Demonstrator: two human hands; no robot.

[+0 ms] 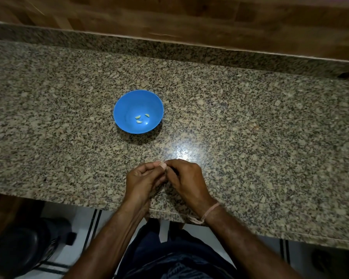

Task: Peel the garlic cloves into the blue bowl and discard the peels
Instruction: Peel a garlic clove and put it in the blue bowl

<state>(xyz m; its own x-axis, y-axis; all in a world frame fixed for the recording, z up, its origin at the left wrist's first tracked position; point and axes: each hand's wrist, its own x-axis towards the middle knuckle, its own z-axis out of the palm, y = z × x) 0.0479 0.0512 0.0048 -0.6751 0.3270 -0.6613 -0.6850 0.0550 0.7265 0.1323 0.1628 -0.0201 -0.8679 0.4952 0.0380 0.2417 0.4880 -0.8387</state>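
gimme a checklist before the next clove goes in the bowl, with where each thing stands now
1. Bowl upright on the counter: ok.
2. Three cloves inside it, looking peeled: ok.
3. Left hand and right hand both pinching the clove at their fingertips: ok.
4. That clove fully peeled: cannot tell, the fingers hide most of it.
5. Bowl straight ahead of the hands, likely within reach: ok.
6. Place for the peels: cannot tell, none in view.

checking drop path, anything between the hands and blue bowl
Only bare granite counter separates the blue bowl from left hand and right hand; head view.
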